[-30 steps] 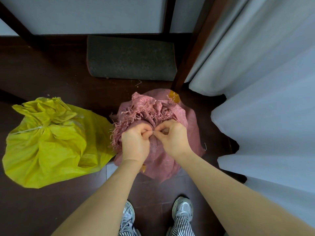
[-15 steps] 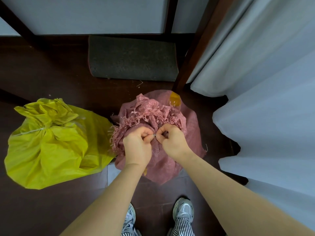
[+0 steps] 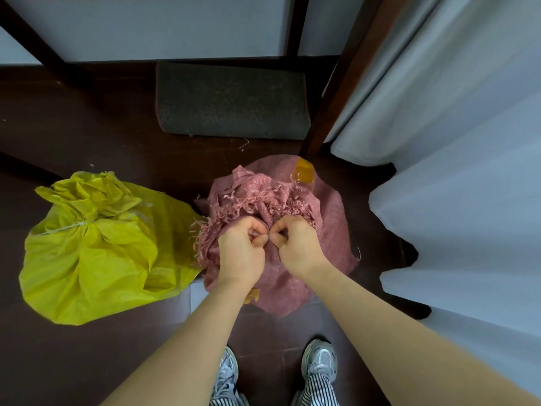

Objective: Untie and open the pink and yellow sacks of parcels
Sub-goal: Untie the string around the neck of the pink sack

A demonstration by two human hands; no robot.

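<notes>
The pink sack (image 3: 328, 218) is seen standing on the dark floor (image 3: 87, 124), its gathered, frayed neck turned up toward the camera. The left hand (image 3: 241, 253) and right hand (image 3: 295, 246) are held knuckle to knuckle at that neck, fingers curled inward and pinching at the tie. The tie itself is almost wholly hidden between the fingertips; only a thin pale glint is made out, and its knot cannot be judged. The front of the sack is covered by both hands and wrists.

The yellow sack (image 3: 96, 259) lies just beside the pink one on the left, its neck bound by a pale string (image 3: 68, 227). Whether the two sacks touch cannot be told.

A dark mat (image 3: 231, 101) lies beyond them by the wall. White curtains (image 3: 456, 171) fill the right side and are cut off by the frame edge. Two sneakers (image 3: 320, 358) are partly seen at the bottom, the left one largely hidden by the forearm.
</notes>
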